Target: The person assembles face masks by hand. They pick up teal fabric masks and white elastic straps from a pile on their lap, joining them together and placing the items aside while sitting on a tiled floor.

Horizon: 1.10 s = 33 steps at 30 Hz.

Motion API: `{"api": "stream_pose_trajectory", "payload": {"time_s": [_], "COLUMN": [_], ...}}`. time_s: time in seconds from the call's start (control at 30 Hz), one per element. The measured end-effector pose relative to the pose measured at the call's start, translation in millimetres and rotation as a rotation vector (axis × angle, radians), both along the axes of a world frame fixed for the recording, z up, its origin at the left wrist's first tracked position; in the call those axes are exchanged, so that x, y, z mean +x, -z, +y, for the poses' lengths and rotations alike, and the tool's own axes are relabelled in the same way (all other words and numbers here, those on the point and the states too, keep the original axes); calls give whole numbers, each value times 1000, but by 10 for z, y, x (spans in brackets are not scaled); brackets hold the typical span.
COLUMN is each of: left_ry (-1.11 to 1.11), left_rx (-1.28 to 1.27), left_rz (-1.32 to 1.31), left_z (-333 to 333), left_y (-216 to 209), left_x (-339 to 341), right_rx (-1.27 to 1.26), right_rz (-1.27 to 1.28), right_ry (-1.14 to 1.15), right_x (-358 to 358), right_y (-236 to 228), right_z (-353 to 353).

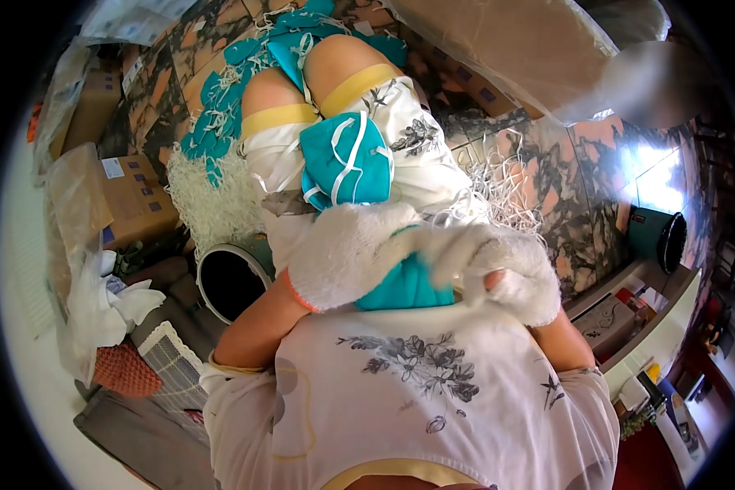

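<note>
A teal face mask point(408, 284) lies against my belly, partly hidden under my gloves. My left hand point(351, 253), in a white knitted glove with an orange cuff edge, closes over its upper left part. At its right side is my right hand point(510, 273), gloved too, its fingers curled and partly smeared by motion. A bare fingertip pokes through this glove. Whatever the right fingers grip is hidden. On my lap, just beyond the left hand, rests another teal mask point(322, 155) with white elastic straps looped across it.
Many teal masks point(212, 118) cover the floor beyond my knees. White elastic strands are heaped left point(208, 200) and right point(506, 175) of my legs. A round bin point(265, 253) stands close at left, near a cardboard box point(135, 200). A large plastic bag point(523, 53) lies at far right.
</note>
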State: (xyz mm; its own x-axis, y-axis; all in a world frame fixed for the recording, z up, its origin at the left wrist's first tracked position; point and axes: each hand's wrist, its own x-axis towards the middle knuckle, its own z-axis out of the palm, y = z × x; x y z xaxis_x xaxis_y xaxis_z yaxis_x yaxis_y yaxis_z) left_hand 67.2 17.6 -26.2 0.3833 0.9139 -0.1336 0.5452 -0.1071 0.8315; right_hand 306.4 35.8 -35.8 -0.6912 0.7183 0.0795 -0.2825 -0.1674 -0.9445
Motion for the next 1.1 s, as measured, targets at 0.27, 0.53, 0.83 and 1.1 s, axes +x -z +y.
{"api": "stream_pose_trajectory", "payload": {"time_s": [0.27, 0.53, 0.83, 1.1], "left_ry": [-158, -11, -107, 133], "left_rx": [-120, -17, -52, 123], "left_rz": [55, 12, 6, -124], "left_z": [-324, -108, -186, -377], "left_y": [-97, -196, -107, -53], "left_x": [-391, -267, -287, -194], "right_rx": [-382, 326, -87, -400], "right_rz": [-395, -711, -336, -244], "right_ry": [363, 30, 71, -57], "right_x": [466, -259, -87, -60], "right_y": [-366, -298, 14, -311], "right_z": [19, 152, 63, -42]}}
